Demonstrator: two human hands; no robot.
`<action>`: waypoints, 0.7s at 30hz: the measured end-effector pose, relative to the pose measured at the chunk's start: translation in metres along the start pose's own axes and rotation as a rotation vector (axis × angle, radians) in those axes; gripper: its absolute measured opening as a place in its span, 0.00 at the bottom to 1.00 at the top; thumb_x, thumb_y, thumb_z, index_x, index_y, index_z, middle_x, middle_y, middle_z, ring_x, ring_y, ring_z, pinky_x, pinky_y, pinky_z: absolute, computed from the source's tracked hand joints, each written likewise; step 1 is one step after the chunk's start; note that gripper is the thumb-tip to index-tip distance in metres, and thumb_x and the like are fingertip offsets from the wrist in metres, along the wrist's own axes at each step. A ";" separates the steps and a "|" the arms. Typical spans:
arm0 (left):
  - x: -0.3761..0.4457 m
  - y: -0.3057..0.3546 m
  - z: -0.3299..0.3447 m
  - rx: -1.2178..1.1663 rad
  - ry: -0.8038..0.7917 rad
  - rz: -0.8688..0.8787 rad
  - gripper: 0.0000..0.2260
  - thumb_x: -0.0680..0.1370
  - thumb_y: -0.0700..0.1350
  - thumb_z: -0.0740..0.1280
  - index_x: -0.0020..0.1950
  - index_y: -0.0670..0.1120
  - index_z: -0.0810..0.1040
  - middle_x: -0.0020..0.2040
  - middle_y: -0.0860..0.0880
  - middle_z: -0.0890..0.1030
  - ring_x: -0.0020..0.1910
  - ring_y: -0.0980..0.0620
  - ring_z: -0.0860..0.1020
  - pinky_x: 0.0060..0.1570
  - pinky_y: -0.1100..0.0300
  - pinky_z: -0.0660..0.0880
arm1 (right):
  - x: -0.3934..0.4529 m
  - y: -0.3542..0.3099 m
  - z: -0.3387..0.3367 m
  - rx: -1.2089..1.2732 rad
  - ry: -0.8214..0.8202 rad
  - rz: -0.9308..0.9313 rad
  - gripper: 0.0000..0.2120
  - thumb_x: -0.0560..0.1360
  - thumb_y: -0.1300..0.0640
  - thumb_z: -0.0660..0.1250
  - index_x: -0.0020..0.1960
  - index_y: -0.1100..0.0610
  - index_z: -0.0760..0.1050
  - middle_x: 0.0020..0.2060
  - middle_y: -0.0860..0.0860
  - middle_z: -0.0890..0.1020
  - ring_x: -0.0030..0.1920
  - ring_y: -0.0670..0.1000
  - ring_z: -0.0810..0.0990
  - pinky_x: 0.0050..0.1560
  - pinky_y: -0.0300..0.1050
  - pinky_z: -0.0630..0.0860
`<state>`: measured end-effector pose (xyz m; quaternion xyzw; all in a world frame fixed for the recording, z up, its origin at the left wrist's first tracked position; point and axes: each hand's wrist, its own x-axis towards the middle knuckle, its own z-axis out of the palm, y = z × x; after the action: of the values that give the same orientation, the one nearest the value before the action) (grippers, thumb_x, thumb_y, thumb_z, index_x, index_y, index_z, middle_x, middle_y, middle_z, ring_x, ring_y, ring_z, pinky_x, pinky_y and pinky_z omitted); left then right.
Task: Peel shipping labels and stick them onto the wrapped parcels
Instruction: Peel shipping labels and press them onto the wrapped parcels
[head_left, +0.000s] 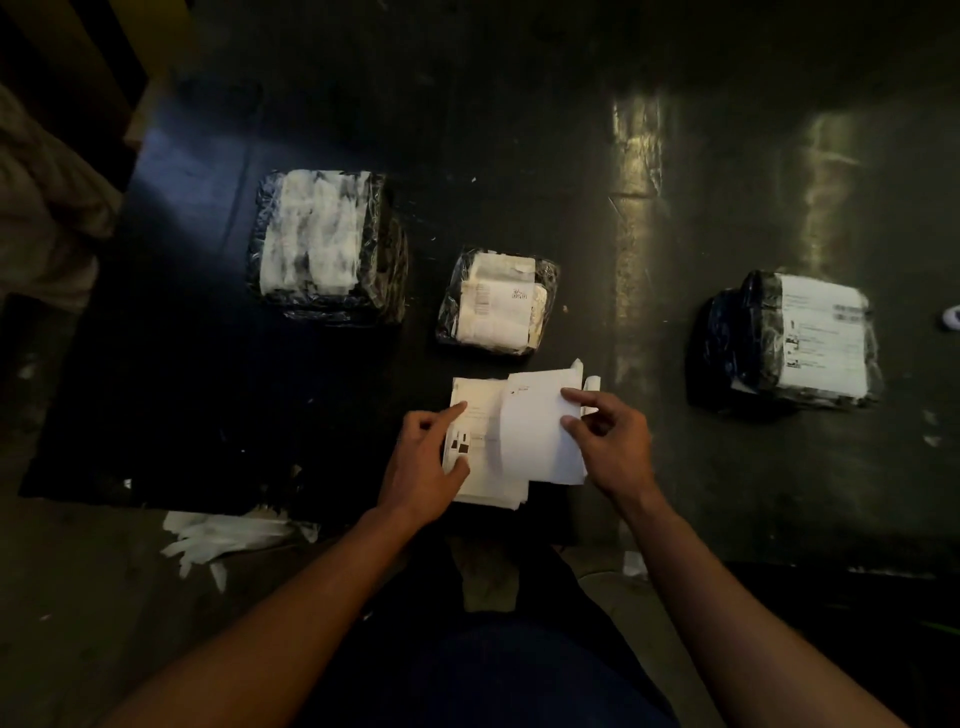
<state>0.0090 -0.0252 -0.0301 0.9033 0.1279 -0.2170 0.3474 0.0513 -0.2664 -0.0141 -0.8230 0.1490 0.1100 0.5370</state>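
Note:
A stack of white shipping labels (485, 441) lies on the dark table in front of me. My left hand (428, 460) grips the stack's left edge, thumb underneath and forefinger on top. My right hand (610, 441) pinches the right edge of the top sheet (537, 426), which curls up off the stack. Three parcels wrapped in black plastic lie beyond: a large one (327, 247) at the left with torn white label remains, a small one (496, 304) in the middle with a label, and one (789, 340) at the right with a printed label.
The dark table (208, 364) ends at a near edge just below the stack. White backing strips (223, 538) lie in a heap on the floor at the lower left. Pale fabric (47, 208) shows at the far left.

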 end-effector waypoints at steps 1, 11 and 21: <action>-0.002 0.007 -0.006 -0.056 0.058 0.041 0.31 0.79 0.46 0.73 0.79 0.61 0.65 0.71 0.51 0.65 0.66 0.52 0.73 0.68 0.53 0.76 | -0.003 -0.007 -0.005 0.020 -0.009 -0.036 0.16 0.75 0.63 0.75 0.61 0.50 0.83 0.56 0.42 0.84 0.46 0.49 0.83 0.55 0.52 0.83; -0.017 0.106 -0.068 -0.749 0.008 0.239 0.23 0.78 0.41 0.74 0.70 0.59 0.76 0.68 0.51 0.79 0.65 0.50 0.80 0.56 0.53 0.83 | -0.036 -0.086 -0.034 0.210 -0.113 -0.308 0.19 0.76 0.64 0.75 0.65 0.54 0.81 0.59 0.46 0.83 0.50 0.51 0.82 0.53 0.47 0.83; -0.041 0.133 -0.101 -0.749 0.060 0.393 0.17 0.77 0.36 0.74 0.63 0.49 0.82 0.62 0.50 0.83 0.61 0.51 0.83 0.54 0.52 0.83 | -0.029 -0.139 -0.055 0.309 -0.023 -0.448 0.10 0.76 0.69 0.72 0.54 0.58 0.85 0.52 0.51 0.85 0.54 0.52 0.84 0.56 0.49 0.83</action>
<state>0.0541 -0.0561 0.1329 0.7278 0.0332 -0.0586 0.6825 0.0759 -0.2603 0.1366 -0.7423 -0.0281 -0.0263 0.6689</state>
